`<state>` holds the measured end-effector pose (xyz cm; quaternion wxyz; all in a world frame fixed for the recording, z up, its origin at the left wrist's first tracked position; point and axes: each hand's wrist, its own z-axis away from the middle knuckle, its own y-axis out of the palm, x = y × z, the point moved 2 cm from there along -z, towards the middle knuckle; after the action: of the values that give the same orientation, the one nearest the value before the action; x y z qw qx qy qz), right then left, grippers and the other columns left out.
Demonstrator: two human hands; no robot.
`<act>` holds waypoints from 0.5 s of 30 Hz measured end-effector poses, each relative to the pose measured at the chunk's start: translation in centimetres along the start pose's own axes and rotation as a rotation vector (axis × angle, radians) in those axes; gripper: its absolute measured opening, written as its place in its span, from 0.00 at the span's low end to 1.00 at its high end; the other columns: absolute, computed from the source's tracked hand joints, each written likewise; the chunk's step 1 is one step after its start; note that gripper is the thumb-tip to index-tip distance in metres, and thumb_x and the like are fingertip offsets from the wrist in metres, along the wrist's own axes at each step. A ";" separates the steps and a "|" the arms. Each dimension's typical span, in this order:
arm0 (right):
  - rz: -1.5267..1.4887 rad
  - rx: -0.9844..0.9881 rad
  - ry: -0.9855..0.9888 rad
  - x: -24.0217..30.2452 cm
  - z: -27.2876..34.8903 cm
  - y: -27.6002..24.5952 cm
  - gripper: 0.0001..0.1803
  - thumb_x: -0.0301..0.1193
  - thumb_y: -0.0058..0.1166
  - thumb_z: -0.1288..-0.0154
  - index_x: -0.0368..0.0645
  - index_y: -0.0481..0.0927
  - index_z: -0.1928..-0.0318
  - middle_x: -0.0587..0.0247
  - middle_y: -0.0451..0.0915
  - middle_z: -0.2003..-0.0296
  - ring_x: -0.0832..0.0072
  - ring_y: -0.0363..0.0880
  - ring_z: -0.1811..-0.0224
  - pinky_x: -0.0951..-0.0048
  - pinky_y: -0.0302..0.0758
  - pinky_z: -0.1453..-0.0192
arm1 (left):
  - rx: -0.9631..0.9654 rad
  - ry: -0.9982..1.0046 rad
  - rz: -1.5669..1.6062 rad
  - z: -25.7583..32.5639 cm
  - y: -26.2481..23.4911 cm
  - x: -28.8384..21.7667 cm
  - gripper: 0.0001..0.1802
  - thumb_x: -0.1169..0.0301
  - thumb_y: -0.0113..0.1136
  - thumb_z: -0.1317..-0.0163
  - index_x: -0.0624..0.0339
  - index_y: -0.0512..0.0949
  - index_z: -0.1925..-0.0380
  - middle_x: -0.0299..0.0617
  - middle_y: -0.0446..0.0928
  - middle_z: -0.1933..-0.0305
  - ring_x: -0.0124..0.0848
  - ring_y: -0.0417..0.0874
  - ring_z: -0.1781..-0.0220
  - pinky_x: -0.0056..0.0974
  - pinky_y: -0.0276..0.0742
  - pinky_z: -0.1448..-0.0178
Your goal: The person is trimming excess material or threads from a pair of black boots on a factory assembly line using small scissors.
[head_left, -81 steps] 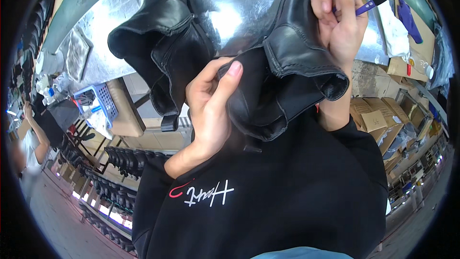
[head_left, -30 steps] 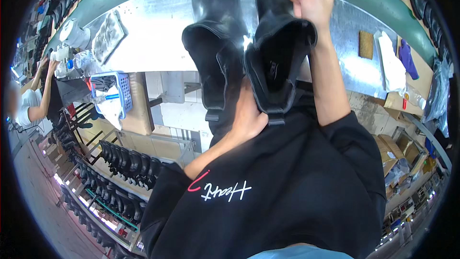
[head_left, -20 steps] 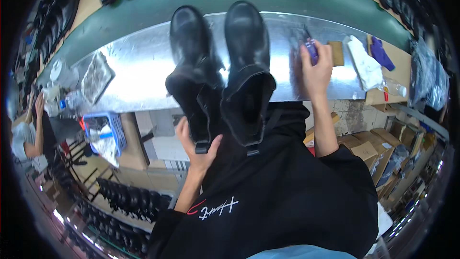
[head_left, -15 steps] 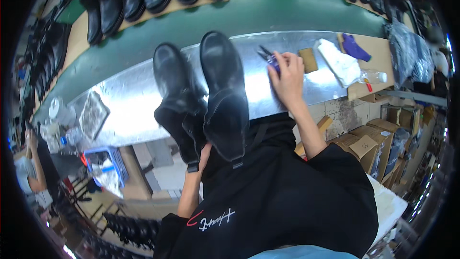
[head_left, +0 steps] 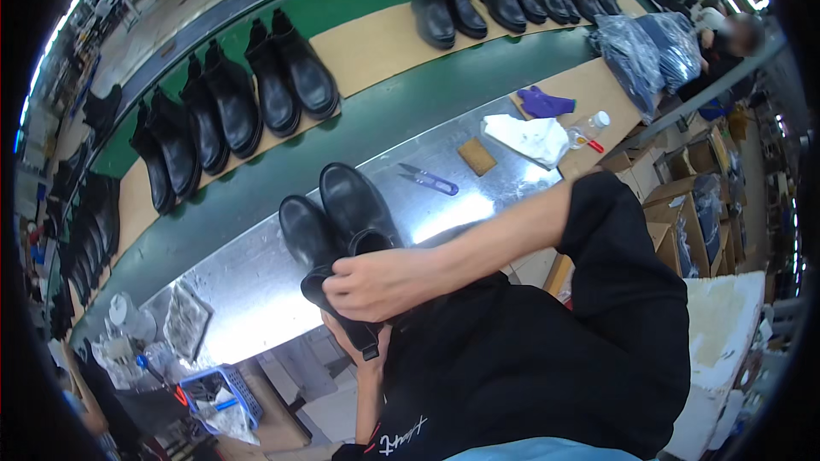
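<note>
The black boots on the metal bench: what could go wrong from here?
The left boot's shaft appears to reach past the bench edge; if the left hand and right hand slackened, it might tip. The purple-handled snips lie with blades pointing toward the right boot; a sideways slide could scuff it.

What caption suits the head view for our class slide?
Left hand and right hand on a black boot beside a second boot, purple-handled snips lying on the metal worktop.

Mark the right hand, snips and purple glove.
Right hand (head_left: 372,284): head view, back of the hand.
Snips (head_left: 434,181): head view, purple handle near the blades.
Purple glove (head_left: 547,103): head view, middle of the fabric.
</note>
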<state>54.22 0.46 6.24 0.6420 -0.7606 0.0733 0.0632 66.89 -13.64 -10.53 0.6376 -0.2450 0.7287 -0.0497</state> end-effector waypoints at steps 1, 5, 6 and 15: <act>0.019 0.007 0.007 0.0 -1.1 0.3 0.11 0.33 0.56 0.43 0.47 0.86 0.60 0.72 0.81 0.59 0.73 0.74 0.54 0.73 0.70 0.58 | -0.004 -0.041 0.016 0.4 -0.2 0.4 0.58 0.61 0.77 0.62 0.64 0.54 0.31 0.54 0.61 0.34 0.49 0.63 0.30 0.48 0.56 0.27; 0.096 0.135 -0.279 -0.7 -2.8 0.5 0.07 0.32 0.56 0.46 0.51 0.88 0.72 0.72 0.84 0.71 0.70 0.81 0.61 0.69 0.76 0.62 | 0.016 -0.066 0.016 -0.6 -0.3 0.4 0.59 0.63 0.76 0.66 0.66 0.55 0.32 0.54 0.63 0.35 0.49 0.63 0.31 0.47 0.55 0.26; 0.081 0.163 -0.341 -1.0 -3.0 0.4 0.07 0.32 0.56 0.46 0.52 0.88 0.74 0.70 0.85 0.73 0.69 0.83 0.64 0.67 0.77 0.64 | 0.035 -0.041 -0.025 -0.9 -0.4 0.3 0.60 0.64 0.76 0.67 0.67 0.54 0.32 0.54 0.63 0.35 0.50 0.63 0.31 0.47 0.56 0.26; -0.021 0.189 0.010 -10.3 -0.7 -4.7 0.05 0.32 0.58 0.50 0.46 0.83 0.72 0.62 0.84 0.71 0.61 0.83 0.65 0.62 0.77 0.62 | -0.202 0.268 0.039 -4.5 -3.1 -2.9 0.51 0.33 0.43 0.36 0.68 0.55 0.30 0.57 0.58 0.29 0.48 0.68 0.33 0.50 0.65 0.32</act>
<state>44.99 0.85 12.92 0.7111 -0.6977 0.0742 0.0457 63.72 -16.22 -5.94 0.5076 -0.2848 0.8131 0.0042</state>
